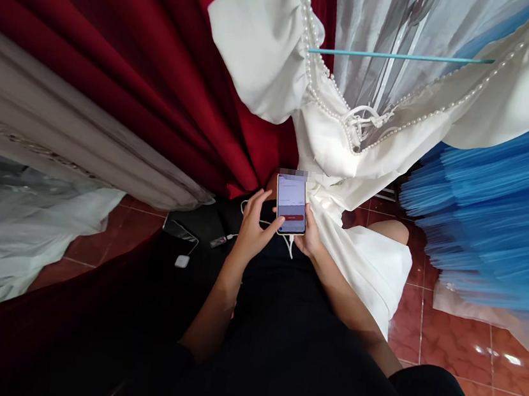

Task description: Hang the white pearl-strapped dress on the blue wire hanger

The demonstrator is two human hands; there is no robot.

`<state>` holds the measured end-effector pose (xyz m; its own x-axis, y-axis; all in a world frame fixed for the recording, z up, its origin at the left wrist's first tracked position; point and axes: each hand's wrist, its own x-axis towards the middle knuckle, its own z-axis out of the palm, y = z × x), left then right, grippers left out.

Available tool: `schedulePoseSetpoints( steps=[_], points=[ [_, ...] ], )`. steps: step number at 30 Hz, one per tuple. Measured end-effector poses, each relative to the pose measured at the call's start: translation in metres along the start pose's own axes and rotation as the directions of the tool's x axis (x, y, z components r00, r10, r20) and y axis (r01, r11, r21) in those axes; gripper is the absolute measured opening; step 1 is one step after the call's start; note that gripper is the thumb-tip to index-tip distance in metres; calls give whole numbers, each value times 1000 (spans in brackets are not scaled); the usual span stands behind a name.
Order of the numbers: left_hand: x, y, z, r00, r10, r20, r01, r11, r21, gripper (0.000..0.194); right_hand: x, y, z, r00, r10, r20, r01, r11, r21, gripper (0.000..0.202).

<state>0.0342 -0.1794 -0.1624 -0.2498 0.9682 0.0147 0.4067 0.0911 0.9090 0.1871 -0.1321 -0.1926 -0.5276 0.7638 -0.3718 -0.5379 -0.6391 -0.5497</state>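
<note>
- Two hands meet at one phone [291,195]: the right hand [310,234] is closed round its lower right edge.
- The left hand [255,229] is spread wide, thumb at the phone's lower left corner.
- A white cable [290,246] trails below the phone's bottom edge.
- Just beyond, a pearl-trimmed white dress [330,135] hangs on a teal hanger [397,56].
- Red cloth [182,79] hangs left; blue tulle [510,196], right.

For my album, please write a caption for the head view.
Hands on a phone, beside a white pearl-trimmed dress.
</note>
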Motion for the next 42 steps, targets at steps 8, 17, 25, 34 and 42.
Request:
schedulePoseSetpoints(
  steps=[8, 17, 25, 34, 42],
  points=[
    [9, 1, 17, 988, 154, 1, -147, 938, 313, 73, -3, 12, 1, 998, 55, -39, -55, 998, 9, 56],
    [5, 0, 19, 978, 207, -37, -193, 954, 231, 92, -3, 11, 1, 998, 58, -35, -57, 998, 26, 55],
    [2, 2, 34, 976, 147, -161, -139, 989, 55, 88, -2, 13, 2, 996, 72, -46, -70, 997, 35, 54],
    [21, -8, 41, 957, 190, -219, -180, 981, 67, 91, -4, 13, 6, 991, 135, -15, -134, 989, 55, 54],
    [9, -9, 37, 984, 81, -160, -93, 993, -68, 86, 1, 17, -1, 995, 99, -28, -97, 992, 77, 52]
  ],
)
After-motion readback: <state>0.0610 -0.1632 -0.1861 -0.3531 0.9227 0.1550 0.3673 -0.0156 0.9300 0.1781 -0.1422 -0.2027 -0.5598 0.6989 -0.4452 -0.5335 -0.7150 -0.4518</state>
